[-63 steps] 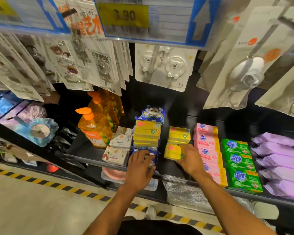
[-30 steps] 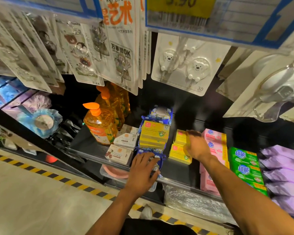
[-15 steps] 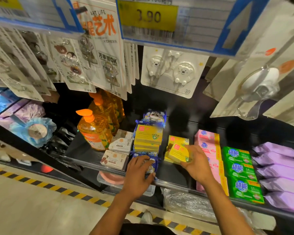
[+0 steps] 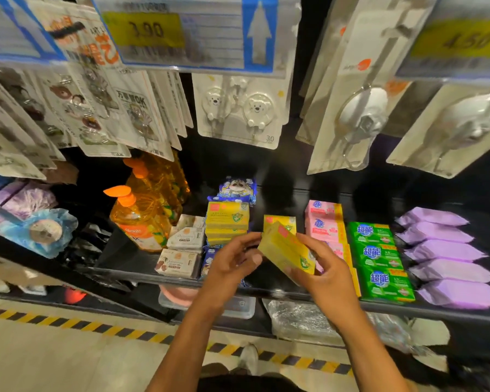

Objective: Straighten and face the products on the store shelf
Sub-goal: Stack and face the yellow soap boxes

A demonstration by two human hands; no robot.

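Yellow box [image 4: 287, 250], label blurred, in right hand [image 4: 323, 271].

Yellow box [image 4: 287, 251] lettering blurred; blue packets [image 4: 209, 261] largely hidden

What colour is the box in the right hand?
The box is yellow with a red patch, seen in the head view.

The box [image 4: 286, 250] was yellow with a red patch and a green badge. There were pink packs [image 4: 324, 223], green packs [image 4: 379, 258] with blue signs, and plain lilac packs [image 4: 447, 260]. The bottle [image 4: 136, 224] was orange; the floor tape [image 4: 77, 325] was striped yellow-black.
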